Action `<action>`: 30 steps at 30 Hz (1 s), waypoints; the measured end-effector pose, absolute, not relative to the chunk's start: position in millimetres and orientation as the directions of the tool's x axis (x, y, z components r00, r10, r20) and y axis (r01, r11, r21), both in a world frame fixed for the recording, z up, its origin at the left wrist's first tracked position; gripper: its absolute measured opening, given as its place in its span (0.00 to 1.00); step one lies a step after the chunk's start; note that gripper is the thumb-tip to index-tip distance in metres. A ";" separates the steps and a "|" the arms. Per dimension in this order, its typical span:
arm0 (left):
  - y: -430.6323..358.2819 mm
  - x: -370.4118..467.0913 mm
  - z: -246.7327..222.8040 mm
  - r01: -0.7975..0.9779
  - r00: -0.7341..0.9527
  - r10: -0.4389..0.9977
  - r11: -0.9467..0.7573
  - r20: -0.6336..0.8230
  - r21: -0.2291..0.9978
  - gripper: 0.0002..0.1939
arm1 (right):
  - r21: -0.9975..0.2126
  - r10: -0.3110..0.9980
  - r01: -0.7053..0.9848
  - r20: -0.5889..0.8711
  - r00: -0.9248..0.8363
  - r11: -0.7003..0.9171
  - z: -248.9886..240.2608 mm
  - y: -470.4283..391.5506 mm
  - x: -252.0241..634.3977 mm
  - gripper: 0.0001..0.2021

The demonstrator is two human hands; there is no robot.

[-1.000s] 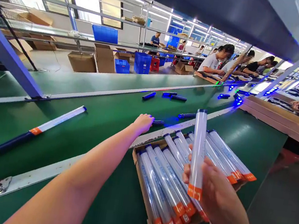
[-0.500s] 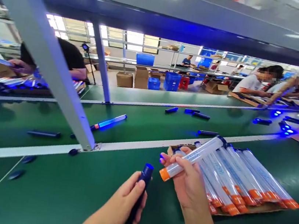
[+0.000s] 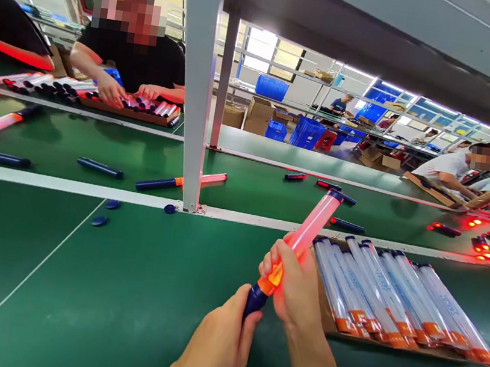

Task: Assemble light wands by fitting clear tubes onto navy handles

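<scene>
My left hand (image 3: 223, 338) is closed around a dark blue flashlight-like handle (image 3: 256, 300). My right hand (image 3: 296, 276) grips a clear tube (image 3: 318, 218) with an orange collar and a dark cap, which glows red. Tube and handle meet end to end at the orange collar, tilted up to the right. How far one sits inside the other is hidden by my fingers. Close to my right hand, a shallow cardboard tray (image 3: 326, 307) holds several unlit tubes (image 3: 394, 289) with orange ends.
Beyond the white rail lie several dark handles (image 3: 100, 167) and a joined light stick (image 3: 158, 184). A grey post (image 3: 196, 91) stands in front of me, below an overhead beam (image 3: 359, 48). Loose dark caps (image 3: 100, 221) lie at left. A person (image 3: 139, 59) works across the belt.
The tube and handle, apart before, are now joined end to end. The light has turned from blue to red. My view has swung left, showing more of the person opposite.
</scene>
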State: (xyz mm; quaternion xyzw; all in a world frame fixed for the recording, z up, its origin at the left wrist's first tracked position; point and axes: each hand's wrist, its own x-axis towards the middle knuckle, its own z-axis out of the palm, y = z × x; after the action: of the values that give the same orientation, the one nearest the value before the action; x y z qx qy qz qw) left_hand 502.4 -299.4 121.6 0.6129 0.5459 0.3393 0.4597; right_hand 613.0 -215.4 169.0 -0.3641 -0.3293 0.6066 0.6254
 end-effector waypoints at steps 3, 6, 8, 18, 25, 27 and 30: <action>-304.5 501.0 117.7 0.363 0.127 0.990 0.007 -0.057 0.932 0.13 | -0.868 0.998 -0.496 -0.039 0.039 -0.014 168.2 -219.5 601.0 0.12; -311.2 498.9 121.7 0.232 0.139 0.985 0.066 -0.100 0.971 0.14 | -0.887 0.999 -0.459 -0.044 -0.028 -0.052 173.9 -221.6 598.6 0.14; -316.1 497.4 127.4 0.060 0.215 0.951 0.213 -0.221 0.975 0.18 | -0.890 0.993 -0.449 -0.030 -0.115 -0.079 182.0 -221.0 601.4 0.15; -317.2 492.4 136.0 0.333 0.124 0.992 -0.035 -0.007 0.942 0.13 | -0.809 0.994 -0.586 0.095 -0.054 0.046 199.3 -218.6 591.1 0.15; -303.5 480.1 107.1 0.458 0.094 0.995 -0.079 0.040 0.886 0.17 | -0.876 0.993 -0.474 0.119 -0.023 0.094 193.3 -223.6 586.0 0.16; -295.2 460.9 121.6 0.379 0.204 0.978 -0.121 0.045 0.918 0.23 | -0.902 0.983 -0.423 0.146 -0.110 0.086 196.5 -227.7 586.2 0.17; -281.5 438.9 171.5 0.203 0.208 0.954 -0.259 0.217 0.944 0.29 | -0.926 0.953 -0.358 0.205 -0.221 0.117 196.9 -233.7 583.2 0.16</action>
State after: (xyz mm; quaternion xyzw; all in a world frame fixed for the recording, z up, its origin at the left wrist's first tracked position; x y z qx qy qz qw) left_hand 438.9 -281.5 171.5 0.6547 0.4415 0.4483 0.4188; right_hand 583.2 -233.7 196.9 -0.2945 -0.5053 0.5958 0.5504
